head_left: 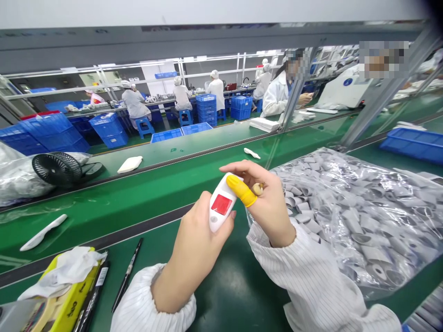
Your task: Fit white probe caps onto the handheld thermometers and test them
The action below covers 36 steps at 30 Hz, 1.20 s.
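A white handheld device (213, 221) with a red rectangle on its face and a grey oval button is held up over the bench. My left hand (195, 240) is closed around its lower part from the left and below. The thumb of my right hand (268, 198) wears a yellow finger cot (242, 190) and presses on the upper end. My right index finger reaches over the top of the device; the other fingers are partly hidden. Against that hand shows a small beige thing (258, 188) that I cannot make out.
At right lies a clear bag of grey-white hollow pieces (363, 221). White parts (43, 233) rest on the green conveyor (138, 193). A pen (128, 274) and a yellow tape dispenser (74, 304) are at left, a black fan (57, 168) behind. Co-workers sit across the line near blue crates (206, 110).
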Each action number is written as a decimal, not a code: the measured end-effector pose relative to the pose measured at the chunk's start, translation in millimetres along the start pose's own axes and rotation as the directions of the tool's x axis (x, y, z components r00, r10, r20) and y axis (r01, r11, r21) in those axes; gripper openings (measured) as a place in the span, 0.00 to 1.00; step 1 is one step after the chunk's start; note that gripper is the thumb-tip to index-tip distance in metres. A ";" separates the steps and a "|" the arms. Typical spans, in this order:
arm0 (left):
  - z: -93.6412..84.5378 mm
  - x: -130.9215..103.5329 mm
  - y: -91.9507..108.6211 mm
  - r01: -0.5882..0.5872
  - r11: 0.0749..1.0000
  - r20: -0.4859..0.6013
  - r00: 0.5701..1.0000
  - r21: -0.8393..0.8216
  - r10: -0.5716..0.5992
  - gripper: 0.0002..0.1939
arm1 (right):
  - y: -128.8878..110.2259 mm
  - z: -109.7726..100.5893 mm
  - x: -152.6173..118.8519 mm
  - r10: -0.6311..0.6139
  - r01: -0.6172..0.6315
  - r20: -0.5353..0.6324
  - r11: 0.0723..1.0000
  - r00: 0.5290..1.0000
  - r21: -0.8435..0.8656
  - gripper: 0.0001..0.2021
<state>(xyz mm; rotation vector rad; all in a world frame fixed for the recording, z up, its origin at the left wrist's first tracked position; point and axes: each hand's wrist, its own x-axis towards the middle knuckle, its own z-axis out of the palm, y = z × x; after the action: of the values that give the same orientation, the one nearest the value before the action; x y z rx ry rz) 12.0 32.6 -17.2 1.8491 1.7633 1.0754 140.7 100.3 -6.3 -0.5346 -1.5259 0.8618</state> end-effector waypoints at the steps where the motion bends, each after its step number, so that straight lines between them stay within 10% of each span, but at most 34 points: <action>1: 0.1 -0.1 0.1 0.001 1.000 -0.002 1.000 0.003 -0.001 0.13 | 1.0 -0.2 -0.2 -0.003 0.003 0.001 1.000 1.000 0.000 0.05; 17: 3.3 2.9 -1.3 -0.028 0.999 -0.015 1.000 -0.046 0.027 0.12 | 1.5 -5.6 2.6 0.037 -0.034 0.031 0.996 0.999 -0.088 0.15; 22: -8.1 13.7 -8.2 -0.017 0.975 -0.073 0.997 -0.220 0.001 0.09 | -3.6 -24.6 5.2 0.234 -0.167 0.235 0.948 0.943 -0.271 0.23; 29: -19.5 19.2 -16.6 0.028 0.578 0.090 0.993 -0.816 0.078 0.14 | -18.2 -21.9 -1.8 0.072 0.101 0.339 0.878 0.938 -0.468 0.07; 36: -20.8 8.8 -11.4 -0.051 0.634 0.045 0.990 -0.771 0.135 0.12 | -19.1 -11.0 -8.2 -0.046 0.266 0.337 0.718 0.940 -0.644 0.08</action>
<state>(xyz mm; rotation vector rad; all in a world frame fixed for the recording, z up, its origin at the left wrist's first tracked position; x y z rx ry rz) -11.6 37.8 -9.7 1.3931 0.8874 1.4479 155.5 84.6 3.1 -0.8131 -2.1506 0.2081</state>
